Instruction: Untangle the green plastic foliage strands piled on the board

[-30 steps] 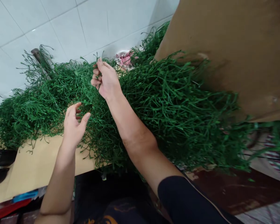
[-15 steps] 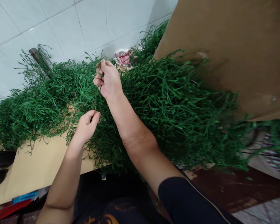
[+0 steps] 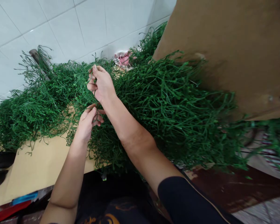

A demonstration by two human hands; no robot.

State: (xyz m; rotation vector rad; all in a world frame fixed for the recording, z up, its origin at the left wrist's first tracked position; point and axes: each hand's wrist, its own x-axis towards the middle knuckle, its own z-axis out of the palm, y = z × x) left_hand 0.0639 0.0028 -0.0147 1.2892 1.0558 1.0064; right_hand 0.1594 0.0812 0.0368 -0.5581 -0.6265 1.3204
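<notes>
A large heap of thin green branching stems (image 3: 163,102), with small bud-like tips, lies in front of me. My right hand (image 3: 102,82) is closed over the middle of the heap, thumb against fingertips, pinching a green stem (image 3: 94,91) that hangs below its fingers. Just beneath it, my left hand (image 3: 89,120) has its thumb and index finger together at the lower end of that stem. Its other fingers stretch loosely to the right, close to my right wrist. The exact contact at the left fingertips is small and partly hidden.
Tan cardboard (image 3: 42,158) lies under the heap, and a large cardboard sheet (image 3: 219,56) rises at right. White wall tiles (image 3: 56,28) stand behind. A pink-and-white cloth (image 3: 123,58) sits by the wall; a brown handle-like piece (image 3: 35,56) leans in the stems.
My right hand has moved slightly left and down with the stem. My left hand has risen toward it, its fingers uncurling from a closed fist.
</notes>
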